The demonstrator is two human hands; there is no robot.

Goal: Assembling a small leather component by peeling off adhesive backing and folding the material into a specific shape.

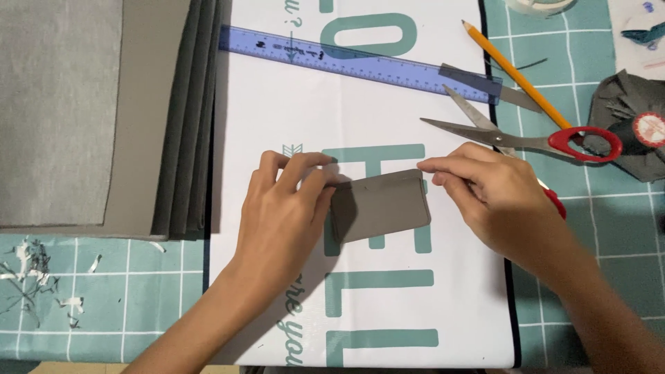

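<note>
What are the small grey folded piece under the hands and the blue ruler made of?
Small grey folded piece: probably felt or thin foam sheet; matte, soft rounded fold, no shine. Both the left hand and the right hand press on it. Translucent blue ruler: plastic, glossy, print shows through.

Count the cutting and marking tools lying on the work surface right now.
3: a blue ruler along the top, an orange pencil at upper right, red-handled scissors beside the right hand. More may lie out of frame.
</note>
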